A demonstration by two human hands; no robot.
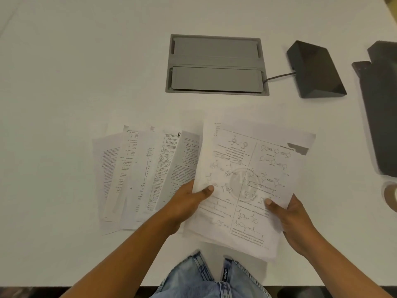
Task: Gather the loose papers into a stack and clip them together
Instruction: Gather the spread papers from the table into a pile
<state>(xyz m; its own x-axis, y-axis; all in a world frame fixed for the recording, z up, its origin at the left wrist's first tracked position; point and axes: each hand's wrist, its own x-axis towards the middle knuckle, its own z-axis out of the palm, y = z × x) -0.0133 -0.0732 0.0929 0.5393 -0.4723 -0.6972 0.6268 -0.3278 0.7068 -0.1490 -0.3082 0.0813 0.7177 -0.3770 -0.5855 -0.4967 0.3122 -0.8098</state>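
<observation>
A printed sheet with chemistry diagrams is held slightly above the white table, tilted a little clockwise. My left hand grips its left edge, thumb on top. My right hand grips its lower right edge, thumb on the page. More paper edges show beneath it at the bottom. To the left, several loose printed papers lie fanned out and overlapping on the table, partly tucked under the held sheet. No clip is visible.
A grey recessed cable hatch sits in the table behind the papers. A black wedge-shaped device with a cable lies at the right. A dark object and a tape roll are at the right edge. The table's front edge is near me.
</observation>
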